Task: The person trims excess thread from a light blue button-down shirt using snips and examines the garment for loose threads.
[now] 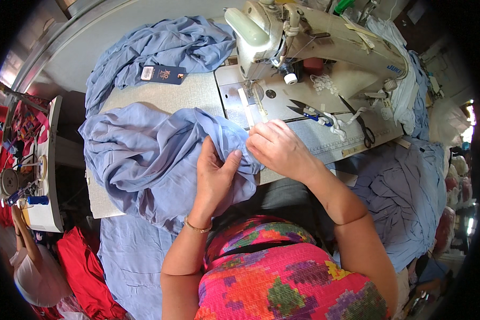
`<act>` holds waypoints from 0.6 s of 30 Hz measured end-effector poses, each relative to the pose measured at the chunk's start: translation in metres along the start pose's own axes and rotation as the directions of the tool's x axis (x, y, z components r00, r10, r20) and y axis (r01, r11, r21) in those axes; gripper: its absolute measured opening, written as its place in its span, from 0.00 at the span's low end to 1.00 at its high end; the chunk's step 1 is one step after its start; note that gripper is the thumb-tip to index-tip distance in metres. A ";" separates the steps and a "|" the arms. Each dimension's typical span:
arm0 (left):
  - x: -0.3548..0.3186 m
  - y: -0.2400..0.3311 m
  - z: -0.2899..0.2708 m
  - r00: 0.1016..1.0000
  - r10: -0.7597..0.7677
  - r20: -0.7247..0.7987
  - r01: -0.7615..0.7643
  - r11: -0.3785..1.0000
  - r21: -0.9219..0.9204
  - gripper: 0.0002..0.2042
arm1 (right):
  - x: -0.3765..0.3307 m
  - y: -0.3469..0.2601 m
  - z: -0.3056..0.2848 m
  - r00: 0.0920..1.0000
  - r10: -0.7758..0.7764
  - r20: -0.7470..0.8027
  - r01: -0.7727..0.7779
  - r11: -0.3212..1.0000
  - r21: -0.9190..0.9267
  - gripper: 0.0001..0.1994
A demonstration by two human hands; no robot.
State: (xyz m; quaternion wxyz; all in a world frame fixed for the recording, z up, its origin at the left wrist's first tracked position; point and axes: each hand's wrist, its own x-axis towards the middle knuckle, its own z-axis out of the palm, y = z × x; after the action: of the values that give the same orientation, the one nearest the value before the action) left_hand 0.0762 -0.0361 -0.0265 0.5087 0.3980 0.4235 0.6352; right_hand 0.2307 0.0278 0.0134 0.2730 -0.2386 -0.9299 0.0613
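Observation:
A bunched light-blue garment [144, 144] lies on the table in front of the sewing machine [325, 48]. My left hand [214, 173] is closed on its right part, thumb on top and fingers tucked into the folds. At the garment's right edge, my right hand [277, 148] is closed in a pinch on the blue cloth; its fingertips are partly hidden. Just beyond that hand, a narrow white strip [246, 106] lies beside the presser foot [249, 85], apart from the cloth in my left hand.
Scissors with dark handles [364, 130] and blue-handled scissors [310, 113] wrapped in white cord lie right of the needle. Another blue garment with a dark tag [173, 75] sits at the far left. Blue cloth [394, 197] is heaped at right. Another person [34, 266] works at left.

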 end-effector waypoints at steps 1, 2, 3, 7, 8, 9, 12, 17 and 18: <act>0.000 0.000 0.000 1.000 0.005 0.000 -0.005 1.000 0.010 0.12 | 0.000 0.000 -0.001 1.000 0.004 -0.009 -0.004 0.999 0.036 0.06; 0.000 0.001 0.000 1.000 0.011 0.002 -0.011 1.000 0.018 0.12 | 0.000 0.001 -0.001 1.000 0.010 -0.018 -0.009 0.997 0.070 0.06; 0.000 0.001 0.000 1.000 0.016 0.004 -0.016 1.000 0.027 0.11 | 0.000 0.001 -0.001 0.998 0.048 -0.031 -0.043 0.991 0.127 0.06; 0.000 0.003 0.001 1.000 -0.023 0.011 0.023 1.000 0.002 0.12 | 0.002 0.000 0.004 0.992 0.114 -0.053 -0.095 0.956 0.277 0.07; 0.000 0.003 0.001 1.000 -0.023 0.016 0.023 1.000 0.001 0.12 | 0.002 -0.001 0.006 0.993 0.109 -0.053 -0.089 0.952 0.294 0.07; -0.001 0.004 0.001 1.000 -0.023 0.020 0.023 1.000 -0.001 0.12 | 0.001 0.001 0.007 0.995 0.101 -0.022 -0.091 0.954 0.286 0.07; -0.001 0.004 0.002 1.000 0.018 0.025 -0.019 0.999 0.042 0.12 | -0.002 0.006 0.007 0.997 0.068 0.036 -0.075 0.969 0.235 0.07; -0.001 0.003 0.002 0.999 0.035 0.005 -0.035 0.999 0.022 0.13 | -0.001 -0.001 0.005 1.000 -0.001 -0.003 0.001 1.000 0.024 0.05; 0.000 0.003 0.002 0.999 0.036 0.004 -0.036 0.999 0.020 0.13 | -0.001 -0.002 0.005 1.000 -0.006 -0.017 0.006 1.000 0.014 0.05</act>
State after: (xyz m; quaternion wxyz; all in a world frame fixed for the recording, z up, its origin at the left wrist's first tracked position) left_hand 0.0770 -0.0367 -0.0233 0.4940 0.4119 0.4217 0.6391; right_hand 0.2280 0.0256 0.0086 0.2826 -0.2344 -0.9278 0.0653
